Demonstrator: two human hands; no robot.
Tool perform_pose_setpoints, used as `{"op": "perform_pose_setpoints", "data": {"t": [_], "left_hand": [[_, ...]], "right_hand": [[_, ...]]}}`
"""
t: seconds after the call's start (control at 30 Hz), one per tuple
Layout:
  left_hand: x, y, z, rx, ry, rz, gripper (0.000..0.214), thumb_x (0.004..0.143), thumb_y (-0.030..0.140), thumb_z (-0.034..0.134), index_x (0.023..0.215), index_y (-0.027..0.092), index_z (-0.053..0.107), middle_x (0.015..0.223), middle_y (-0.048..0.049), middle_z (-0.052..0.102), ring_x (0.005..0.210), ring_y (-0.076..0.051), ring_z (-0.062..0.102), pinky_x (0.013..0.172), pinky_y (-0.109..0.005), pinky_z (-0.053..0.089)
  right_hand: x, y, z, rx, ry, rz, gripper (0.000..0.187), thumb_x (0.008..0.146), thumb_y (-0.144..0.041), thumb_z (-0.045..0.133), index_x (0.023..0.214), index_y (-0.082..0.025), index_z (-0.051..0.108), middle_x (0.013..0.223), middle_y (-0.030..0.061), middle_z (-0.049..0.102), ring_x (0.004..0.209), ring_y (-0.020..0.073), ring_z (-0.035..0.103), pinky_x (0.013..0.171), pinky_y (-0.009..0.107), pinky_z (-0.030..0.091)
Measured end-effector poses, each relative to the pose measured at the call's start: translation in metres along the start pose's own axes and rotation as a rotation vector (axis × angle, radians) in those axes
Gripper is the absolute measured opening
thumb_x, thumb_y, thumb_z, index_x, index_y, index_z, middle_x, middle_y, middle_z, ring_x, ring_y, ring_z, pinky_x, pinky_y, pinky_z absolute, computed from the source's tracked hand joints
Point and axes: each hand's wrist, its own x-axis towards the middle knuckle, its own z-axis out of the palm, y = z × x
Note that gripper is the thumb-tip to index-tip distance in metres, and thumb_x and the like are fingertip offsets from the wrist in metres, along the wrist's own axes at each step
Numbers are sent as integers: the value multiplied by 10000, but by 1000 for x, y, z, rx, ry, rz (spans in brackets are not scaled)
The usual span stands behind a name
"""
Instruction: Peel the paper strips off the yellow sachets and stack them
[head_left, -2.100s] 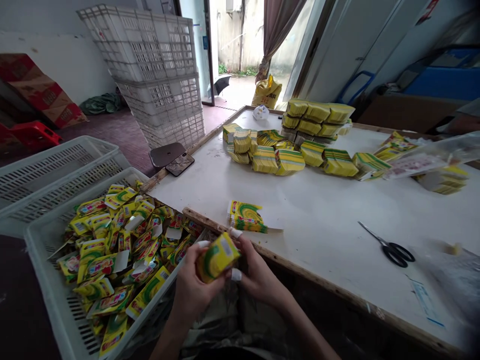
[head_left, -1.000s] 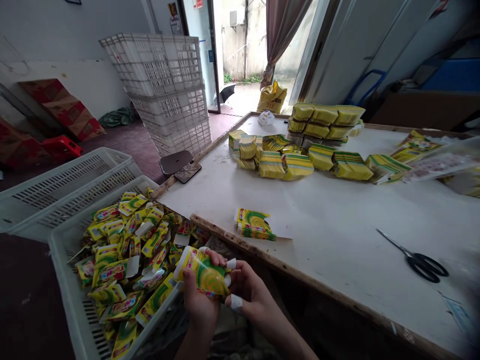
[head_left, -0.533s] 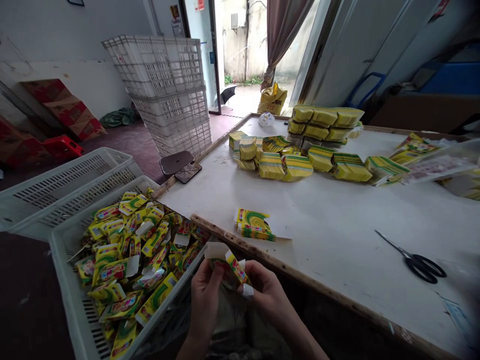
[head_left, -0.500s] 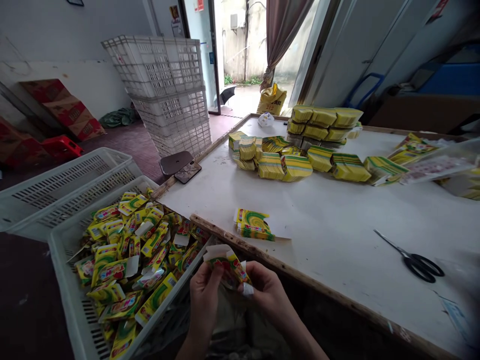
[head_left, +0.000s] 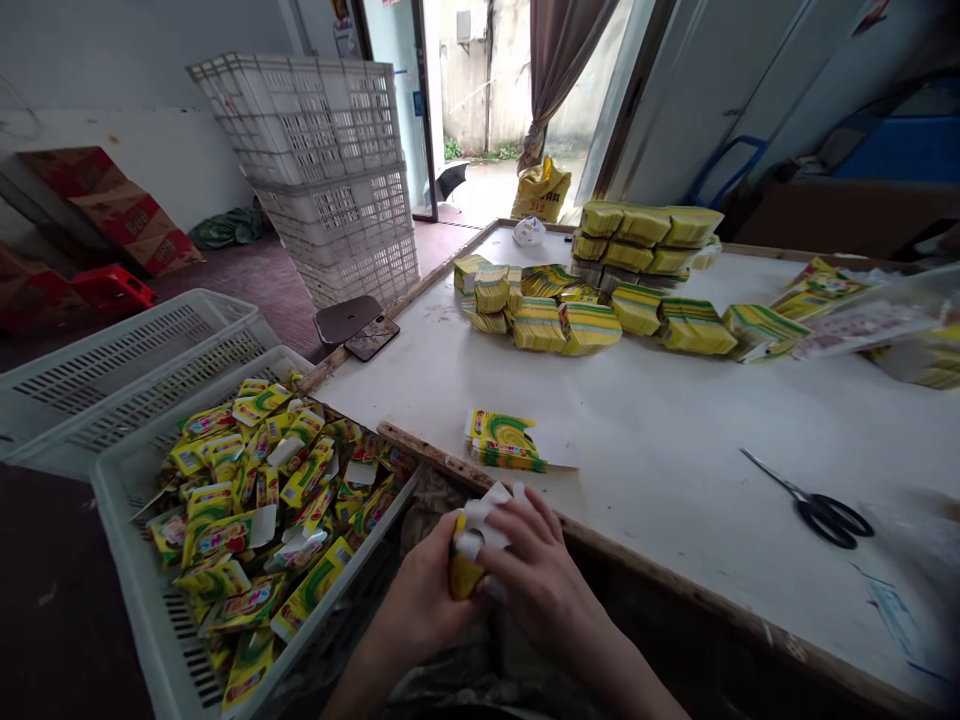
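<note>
My left hand (head_left: 431, 585) is closed around a small yellow carton (head_left: 466, 572), held upright just off the table's near edge. My right hand (head_left: 536, 560) bends its fingers over the carton's white end flaps (head_left: 486, 515), partly hiding them. Just beyond my hands, another yellow-and-green carton (head_left: 504, 440) lies on the tabletop with a white flap out to its right. Left of my hands, a white plastic crate (head_left: 124, 560) holds many folded yellow cartons (head_left: 225, 538).
Bundles of flat yellow cartons (head_left: 645, 240) are stacked across the back of the white table (head_left: 660, 430). Scissors (head_left: 814, 505) lie at the right, near a clear plastic bag (head_left: 877, 325). Two phones (head_left: 373, 337) sit by the left edge. Tall stacked crates (head_left: 322, 150) stand beyond.
The carton has turned from lying sideways to upright in my left hand. My right hand has moved over its end, fingers now on the white flaps. The view has shifted slightly.
</note>
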Motion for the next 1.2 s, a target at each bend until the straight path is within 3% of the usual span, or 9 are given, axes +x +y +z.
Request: {"op": "perform_pose_setpoints", "data": {"t": [0.13,0.3,0.4,0.53,0.6,0.7,0.83,0.97,1.2], "left_hand": [[1,-10,22,147,170,-30,752,701,355,721,1309,155,325,1169,-146,631,1038,-299,618,892,-436,499],[-3,-20,33,280,169,163,729,744,240,651,1343,233,236,1288,-148,560,1150,-288,578,937,-435,486],[-4,-18,31,299,193,255,636,726,170,637,1260,285,311,1205,-91,587,1063,-251,617,868,-370,510],[-4,-20,30,252,198,202,574,689,172,661,1173,276,370,973,-43,645,840,-248,661,715,-345,520],[-2,-26,33,212,199,168,648,685,175,659,1240,251,333,959,-62,658,858,-272,668,730,-373,528],[1,-34,40,157,307,197,761,703,194,668,1339,205,252,1234,-179,565,1123,-312,595,900,-432,504],[3,-33,36,221,445,164,590,704,184,679,1234,186,418,1231,-165,535,1168,-310,537,982,-480,448],[1,-26,16,256,336,144,489,722,342,722,1136,190,511,1063,-104,616,1019,-281,597,889,-439,494],[1,-28,0,280,222,159,546,701,370,745,1188,220,549,1105,-88,663,1031,-275,617,899,-399,501]], "right_hand": [[-9,10,21,474,276,525,689,847,-390,639,1446,-255,327,1508,131,351,1389,323,320,1123,528,290],[-9,6,39,1301,37,943,580,823,-494,653,1317,-214,533,1279,115,620,1204,307,555,1063,477,384],[-6,1,38,1294,6,892,610,790,-538,679,1305,-235,556,1278,106,623,1222,297,541,1079,480,362],[-6,-1,31,920,-47,626,707,789,-613,628,1372,-234,499,1393,148,527,1315,324,453,1102,506,339],[-10,-2,31,657,-130,464,643,875,-441,601,1453,-261,385,1489,140,417,1370,301,392,1119,483,326],[-17,1,34,385,-192,293,581,934,-155,442,1474,-335,325,1565,89,296,1406,243,343,1116,420,351],[-22,12,34,256,-91,254,603,920,-84,391,1468,-331,343,1556,95,315,1414,231,323,1108,402,368],[-20,18,26,170,-270,252,648,906,-138,482,1505,-236,255,1577,180,217,1404,281,337,1073,429,406],[1,20,-5,231,-417,224,255,879,-188,568,1126,-205,629,1428,172,469,1270,255,525,997,358,472]]}}
